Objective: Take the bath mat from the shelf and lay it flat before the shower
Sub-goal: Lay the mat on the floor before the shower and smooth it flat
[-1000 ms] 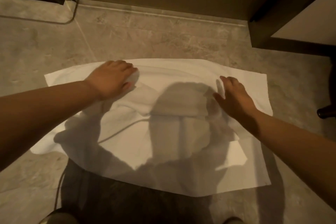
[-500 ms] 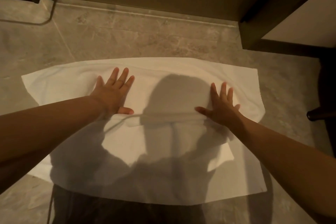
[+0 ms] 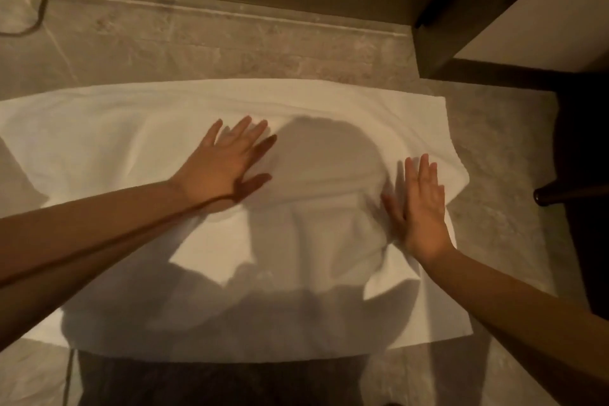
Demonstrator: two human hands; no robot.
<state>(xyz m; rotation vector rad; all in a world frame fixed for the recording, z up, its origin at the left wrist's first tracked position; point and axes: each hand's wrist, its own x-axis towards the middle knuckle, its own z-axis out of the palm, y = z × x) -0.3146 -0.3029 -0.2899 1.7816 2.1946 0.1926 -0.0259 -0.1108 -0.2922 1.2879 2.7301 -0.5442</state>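
Observation:
A white bath mat point(image 3: 108, 145) lies spread on the grey tiled floor, its long side parallel to the shower threshold. My left hand point(image 3: 224, 165) presses flat on the mat's middle, fingers spread. My right hand point(image 3: 421, 208) lies flat near the mat's right edge, fingers together and pointing away from me. Small wrinkles run across the mat's far part and around my right hand. My shadow covers the mat's centre and near edge.
The shower threshold point(image 3: 230, 10) crosses the floor just beyond the mat. A dark door frame point(image 3: 461, 10) rises at the upper right, and a dark furniture leg point(image 3: 547, 196) stands right of the mat. A thin cable point(image 3: 39, 10) curves at the upper left.
Both hands went from gripping and bunching the cloth to lying flat on it. The folded hump in the middle has been smoothed out, and my hands have slid outward and forward.

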